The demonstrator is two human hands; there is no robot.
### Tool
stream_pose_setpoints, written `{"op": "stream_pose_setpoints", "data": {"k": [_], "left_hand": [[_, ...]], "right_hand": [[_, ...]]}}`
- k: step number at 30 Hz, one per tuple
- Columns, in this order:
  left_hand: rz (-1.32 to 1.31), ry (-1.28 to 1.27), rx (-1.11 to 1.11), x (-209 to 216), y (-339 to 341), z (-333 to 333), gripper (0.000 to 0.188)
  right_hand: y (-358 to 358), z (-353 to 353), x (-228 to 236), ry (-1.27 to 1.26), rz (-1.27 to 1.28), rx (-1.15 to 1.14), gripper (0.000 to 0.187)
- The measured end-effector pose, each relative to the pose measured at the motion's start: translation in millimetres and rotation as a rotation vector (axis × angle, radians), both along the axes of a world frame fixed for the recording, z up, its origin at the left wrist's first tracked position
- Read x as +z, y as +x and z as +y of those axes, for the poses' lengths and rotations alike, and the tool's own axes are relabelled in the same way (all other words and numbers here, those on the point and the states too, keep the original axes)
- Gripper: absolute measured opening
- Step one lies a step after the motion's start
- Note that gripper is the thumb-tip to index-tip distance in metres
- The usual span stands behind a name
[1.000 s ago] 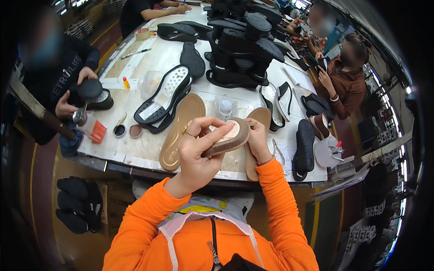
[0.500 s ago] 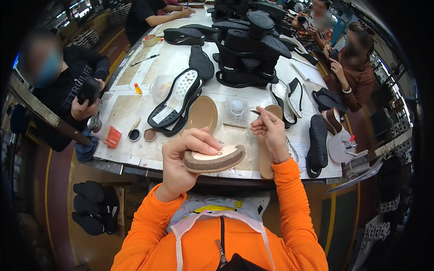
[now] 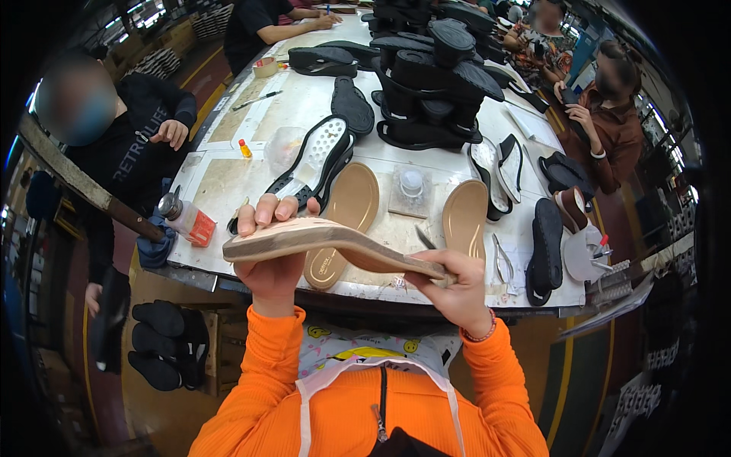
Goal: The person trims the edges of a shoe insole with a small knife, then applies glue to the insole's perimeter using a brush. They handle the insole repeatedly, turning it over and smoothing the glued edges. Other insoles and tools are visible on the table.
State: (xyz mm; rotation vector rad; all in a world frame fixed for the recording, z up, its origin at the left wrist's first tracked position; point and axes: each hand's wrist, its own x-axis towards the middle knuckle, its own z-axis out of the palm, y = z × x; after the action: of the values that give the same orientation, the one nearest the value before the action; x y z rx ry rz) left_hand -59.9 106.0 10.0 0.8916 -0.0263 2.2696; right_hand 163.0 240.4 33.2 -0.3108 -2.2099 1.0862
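I hold a tan wedge shoe sole (image 3: 327,242) sideways in front of my chest, above the table's near edge. My left hand (image 3: 270,263) grips its thick heel end, fingers curled over the top. My right hand (image 3: 457,286) pinches the thin toe end. A small dark tool (image 3: 425,238) sticks up beside my right fingers. Two tan insoles lie on the white table (image 3: 228,175) just beyond: one (image 3: 346,217) left of centre, one (image 3: 464,217) to the right.
A small clear jar (image 3: 411,183) stands on a tile between the insoles. Black soles are stacked at the table's middle (image 3: 434,76); more soles lie at the right (image 3: 544,244). A glue bottle (image 3: 183,217) rests at the left edge. Other people sit around the table.
The sole has turned from heel-on to side-on and spread wide. My right hand came back from the table to take its toe end.
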Motion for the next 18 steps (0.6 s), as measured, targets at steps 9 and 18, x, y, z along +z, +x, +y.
{"op": "stream_pose_setpoints", "data": {"k": [9, 18], "left_hand": [[0.256, -0.162, 0.275, -23, -16, -20, 0.036], [0.22, -0.166, 0.248, -31, -15, -20, 0.035]], "right_hand": [[8, 3, 31, 0.239, 0.176, -0.086, 0.031], [7, 1, 35, 0.285, 0.231, -0.084, 0.032]]}}
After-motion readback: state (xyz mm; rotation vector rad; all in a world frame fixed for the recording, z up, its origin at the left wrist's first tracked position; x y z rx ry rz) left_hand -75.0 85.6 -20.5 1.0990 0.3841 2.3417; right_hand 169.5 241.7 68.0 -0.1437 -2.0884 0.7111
